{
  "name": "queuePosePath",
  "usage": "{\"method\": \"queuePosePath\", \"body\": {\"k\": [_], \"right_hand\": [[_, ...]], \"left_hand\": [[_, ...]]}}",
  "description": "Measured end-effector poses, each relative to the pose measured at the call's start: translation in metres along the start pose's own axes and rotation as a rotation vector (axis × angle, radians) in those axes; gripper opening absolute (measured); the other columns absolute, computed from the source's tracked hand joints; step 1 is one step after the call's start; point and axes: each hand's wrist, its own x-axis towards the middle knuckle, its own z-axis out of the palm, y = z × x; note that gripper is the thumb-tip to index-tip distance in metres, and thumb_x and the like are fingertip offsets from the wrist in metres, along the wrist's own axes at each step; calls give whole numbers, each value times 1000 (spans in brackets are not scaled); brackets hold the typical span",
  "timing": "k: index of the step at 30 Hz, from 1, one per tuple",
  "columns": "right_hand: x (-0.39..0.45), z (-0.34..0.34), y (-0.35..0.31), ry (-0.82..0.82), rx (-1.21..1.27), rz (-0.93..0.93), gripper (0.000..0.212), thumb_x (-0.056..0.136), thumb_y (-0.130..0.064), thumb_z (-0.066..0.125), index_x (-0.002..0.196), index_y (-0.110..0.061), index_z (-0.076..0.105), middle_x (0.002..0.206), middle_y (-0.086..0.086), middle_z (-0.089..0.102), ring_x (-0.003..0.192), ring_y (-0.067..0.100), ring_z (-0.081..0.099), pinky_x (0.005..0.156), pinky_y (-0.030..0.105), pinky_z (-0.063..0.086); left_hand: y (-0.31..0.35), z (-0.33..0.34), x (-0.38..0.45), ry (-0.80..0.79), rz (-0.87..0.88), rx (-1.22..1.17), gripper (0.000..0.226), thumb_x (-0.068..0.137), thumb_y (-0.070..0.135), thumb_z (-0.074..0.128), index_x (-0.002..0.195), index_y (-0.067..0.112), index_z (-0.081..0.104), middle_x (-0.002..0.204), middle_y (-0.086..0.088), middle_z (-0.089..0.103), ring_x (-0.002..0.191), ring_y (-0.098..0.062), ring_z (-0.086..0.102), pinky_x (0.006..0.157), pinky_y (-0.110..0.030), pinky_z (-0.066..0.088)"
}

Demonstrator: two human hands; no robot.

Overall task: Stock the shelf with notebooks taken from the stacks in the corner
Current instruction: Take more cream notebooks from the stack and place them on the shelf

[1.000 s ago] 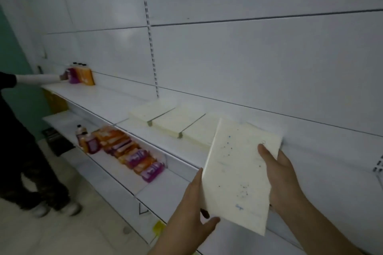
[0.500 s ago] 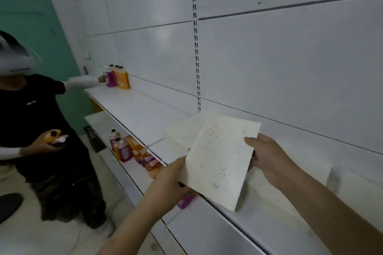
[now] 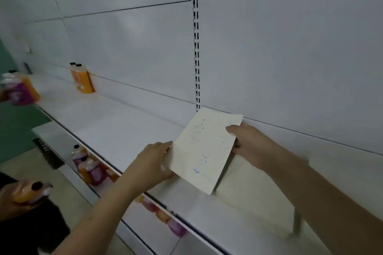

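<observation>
A white shelf (image 3: 128,128) ran along pale wall panels. Both hands gripped a cream notebook (image 3: 204,150) tilted above it: the left hand (image 3: 156,161) clamped its lower left edge, the right hand (image 3: 248,145) its upper right. The cover's small blue mark was unreadable. Orange bottles (image 3: 83,78) stood farther left, labels blurred.

A shop aisle: long white metal shelves (image 3: 116,122) run across the frame against white back panels, with a slotted upright rail (image 3: 196,47) at upper centre. Bottles (image 3: 81,78) stand at left, more goods (image 3: 91,170) on the lower shelf.
</observation>
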Motion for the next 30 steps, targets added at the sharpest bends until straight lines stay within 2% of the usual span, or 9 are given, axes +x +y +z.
{"method": "queuePosePath", "body": {"k": [2, 5, 9, 13, 17, 20, 22, 26, 30], "right_hand": [[5, 12, 7, 45, -6, 107, 58, 82, -24, 70, 134, -12, 49, 145, 8, 47, 135, 23, 42, 116, 45, 27], [9, 32, 17, 163, -37, 155, 57, 92, -23, 62, 143, -12, 38, 158, 6, 23, 146, 23, 20, 117, 39, 20], [19, 48, 18, 300, 49, 170, 65, 90, -25, 63, 146, -13, 32, 157, 9, 21, 143, 30, 24, 116, 46, 25], [22, 62, 19, 391, 33, 171, 76, 87, -29, 63, 149, -14, 23, 158, 12, 17, 143, 30, 23, 116, 48, 25], [19, 72, 24, 417, -28, 180, 78, 91, -33, 61, 153, -13, 17, 160, 9, 12, 147, 27, 15, 117, 43, 18], [6, 83, 18, 465, -111, 123, 75, 94, -38, 56, 153, -14, 18, 161, 6, 13, 147, 25, 16, 115, 41, 19], [-12, 87, 10, 559, -286, 6, 71, 96, -41, 50, 154, -18, 17, 162, 4, 12, 147, 23, 17, 115, 40, 20], [-75, 73, -10, 771, -602, -317, 61, 100, -42, 42, 153, -20, 22, 160, -4, 21, 146, 14, 21, 116, 33, 19], [-154, 17, -11, 930, -702, -444, 61, 99, -49, 37, 152, -24, 23, 158, -7, 25, 143, 10, 25, 116, 31, 22]], "left_hand": [[-15, 1, 17, -118, 23, 31, 87, 76, 47, 76, 148, 25, 33, 139, 9, 44, 123, -11, 46, 98, -24, 38], [-31, 2, 35, -241, 54, -50, 104, 72, 47, 80, 154, 23, 21, 149, 10, 35, 132, -9, 39, 100, -19, 31], [-38, 0, 46, -292, 98, -91, 107, 76, 35, 80, 156, 20, 10, 155, 1, 33, 139, -15, 34, 105, -23, 31], [-44, -4, 52, -296, 124, -139, 105, 76, 28, 81, 156, 21, 12, 148, -2, 43, 131, -17, 45, 93, -20, 37], [-46, -9, 56, -347, 187, -148, 105, 76, 29, 80, 156, 22, 12, 148, -2, 43, 131, -18, 45, 91, -21, 36], [-44, -18, 54, -407, 213, -133, 115, 74, 43, 80, 156, 26, 1, 161, -1, 17, 146, -20, 23, 112, -32, 28], [-35, -23, 51, -322, 282, -92, 119, 71, 55, 78, 155, 30, -2, 164, 1, -1, 150, -19, 5, 119, -40, 17], [24, -13, 27, -73, 562, -269, 85, 82, 47, 70, 152, 34, 23, 156, 14, 29, 138, -4, 32, 111, -23, 26], [113, 32, -23, -127, 731, -376, 61, 91, 46, 58, 146, 34, 35, 147, 15, 42, 129, 0, 42, 106, -17, 32]]}}
